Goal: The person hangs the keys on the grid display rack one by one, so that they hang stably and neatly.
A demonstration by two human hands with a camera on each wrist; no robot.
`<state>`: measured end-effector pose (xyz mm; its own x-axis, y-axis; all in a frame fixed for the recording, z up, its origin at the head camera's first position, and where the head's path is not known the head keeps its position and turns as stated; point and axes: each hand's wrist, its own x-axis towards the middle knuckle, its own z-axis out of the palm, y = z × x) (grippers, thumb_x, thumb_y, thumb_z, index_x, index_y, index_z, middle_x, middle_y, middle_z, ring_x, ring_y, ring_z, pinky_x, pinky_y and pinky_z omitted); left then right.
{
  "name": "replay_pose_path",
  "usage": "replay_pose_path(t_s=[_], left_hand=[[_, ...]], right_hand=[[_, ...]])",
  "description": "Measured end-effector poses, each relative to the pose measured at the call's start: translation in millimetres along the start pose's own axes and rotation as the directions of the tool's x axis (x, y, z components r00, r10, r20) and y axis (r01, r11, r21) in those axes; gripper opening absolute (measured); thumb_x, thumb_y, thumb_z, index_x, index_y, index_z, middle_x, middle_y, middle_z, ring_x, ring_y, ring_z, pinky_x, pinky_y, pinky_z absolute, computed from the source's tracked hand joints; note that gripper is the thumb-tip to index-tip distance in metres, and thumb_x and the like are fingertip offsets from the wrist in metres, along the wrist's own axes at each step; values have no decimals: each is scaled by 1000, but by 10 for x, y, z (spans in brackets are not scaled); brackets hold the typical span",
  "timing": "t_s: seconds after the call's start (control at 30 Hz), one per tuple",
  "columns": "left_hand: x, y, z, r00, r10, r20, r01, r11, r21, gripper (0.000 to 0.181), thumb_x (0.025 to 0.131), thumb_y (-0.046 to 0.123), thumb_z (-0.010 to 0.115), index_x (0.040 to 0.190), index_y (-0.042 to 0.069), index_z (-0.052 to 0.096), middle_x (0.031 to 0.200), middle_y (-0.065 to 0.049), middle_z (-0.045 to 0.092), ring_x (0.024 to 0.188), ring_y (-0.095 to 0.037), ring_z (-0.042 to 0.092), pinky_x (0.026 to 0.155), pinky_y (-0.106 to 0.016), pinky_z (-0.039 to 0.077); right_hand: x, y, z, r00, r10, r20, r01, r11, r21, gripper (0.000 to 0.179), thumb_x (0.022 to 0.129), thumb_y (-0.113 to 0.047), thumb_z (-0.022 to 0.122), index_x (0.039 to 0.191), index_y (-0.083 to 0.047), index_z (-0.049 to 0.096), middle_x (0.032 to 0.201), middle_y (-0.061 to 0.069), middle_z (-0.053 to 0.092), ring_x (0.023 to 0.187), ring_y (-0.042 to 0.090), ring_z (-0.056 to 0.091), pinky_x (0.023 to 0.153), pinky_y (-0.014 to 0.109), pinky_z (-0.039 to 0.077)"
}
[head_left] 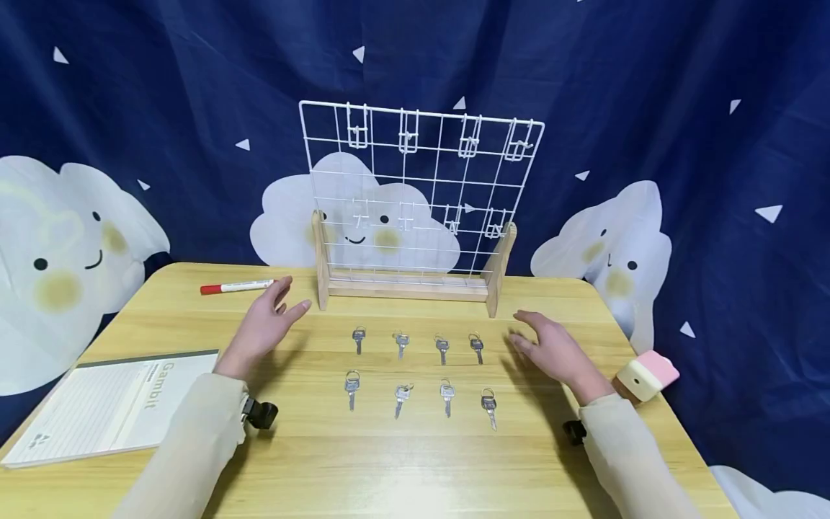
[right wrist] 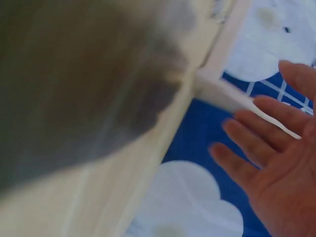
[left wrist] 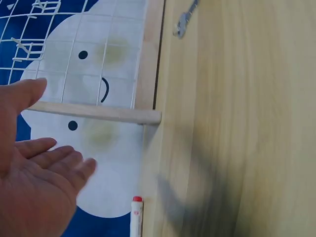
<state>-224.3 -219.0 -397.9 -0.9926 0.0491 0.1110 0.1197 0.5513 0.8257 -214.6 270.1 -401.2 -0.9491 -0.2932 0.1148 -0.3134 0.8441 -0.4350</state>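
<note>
Several silver keys with rings lie in two rows on the wooden table; one key [head_left: 352, 383] is at the front left and another key [head_left: 476, 347] at the back right. To their left my left hand [head_left: 266, 326] hovers with its fingers extended and holds nothing. My right hand [head_left: 551, 349] is held over the table to their right, also with nothing in it. Both wrist views show the left palm [left wrist: 39, 192] and the right palm [right wrist: 286, 173] uncurled. Behind the keys stands a white wire grid rack on a wooden base [head_left: 408, 290], with several wire hooks [head_left: 357, 135] in two rows.
A red-capped marker [head_left: 236, 287] lies behind my left hand, partly overlapped by its fingertips in the head view. On the left is a notepad [head_left: 117, 407]. A pink and cream block-shaped object [head_left: 645, 376] sits by the right edge. A dark blue curtain [head_left: 648, 86] hangs behind.
</note>
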Motion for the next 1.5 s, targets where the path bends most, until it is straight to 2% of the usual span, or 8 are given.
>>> replay_pose_path(t_s=[0.07,0.17,0.3,0.43,0.87,1.07,1.23,1.5], left_hand=[[34,5,24,999,27,-17,-29,995,-99,77,100,32,59,153,-5,19,157,-24,22,144,-37,22,116,-47,27],[90,23,55,996,48,-76,-61,980,-188,71,99,23,60,152,-6,23,155,-25,27,143,-35,25,116,-45,27],[182,49,81,988,44,-147,-81,963,-258,65,98,15,62,150,-5,30,153,-24,32,140,-34,31,115,-42,31],[272,59,83,984,22,-175,-73,954,-290,63,96,11,63,150,-3,34,153,-21,33,140,-32,33,114,-42,32],[525,141,117,971,40,-235,-112,948,-299,58,94,7,65,146,-4,40,149,-20,40,136,-30,40,112,-34,37],[674,213,160,968,64,-241,-139,940,-311,59,94,7,65,146,-6,39,148,-22,40,137,-30,39,112,-35,36],[758,310,193,963,82,-256,-159,941,-299,59,94,6,65,145,-9,38,147,-24,41,136,-32,39,112,-36,36],[923,317,220,964,54,-262,-124,958,-260,58,94,9,65,145,-5,40,146,-22,43,136,-30,40,112,-32,35]], right_hand=[[36,-72,0,1000,-12,14,11,999,51,52,99,-29,60,138,4,51,139,24,51,127,44,46,108,57,36],[97,-195,-4,999,-34,39,30,994,108,49,98,-29,61,134,4,55,134,22,56,122,42,51,104,57,41],[196,-373,1,996,-61,60,51,987,154,46,97,-27,63,133,1,57,132,18,58,120,40,54,102,55,44],[296,-537,23,993,-84,86,66,979,193,42,97,-23,63,132,-1,59,132,16,59,120,37,54,104,53,44],[689,-926,295,976,-182,122,137,942,307,30,96,-13,63,124,-1,65,124,10,65,116,27,59,103,44,46],[832,-1110,431,967,-191,167,124,931,344,29,95,-9,64,122,0,66,120,8,67,110,24,62,98,38,51],[925,-1287,537,953,-222,204,147,932,330,30,94,-7,65,123,0,65,119,9,67,110,24,61,99,39,50],[1098,-1545,724,930,-244,275,163,944,286,33,93,-8,66,126,-5,65,122,7,66,116,21,59,102,33,47]])
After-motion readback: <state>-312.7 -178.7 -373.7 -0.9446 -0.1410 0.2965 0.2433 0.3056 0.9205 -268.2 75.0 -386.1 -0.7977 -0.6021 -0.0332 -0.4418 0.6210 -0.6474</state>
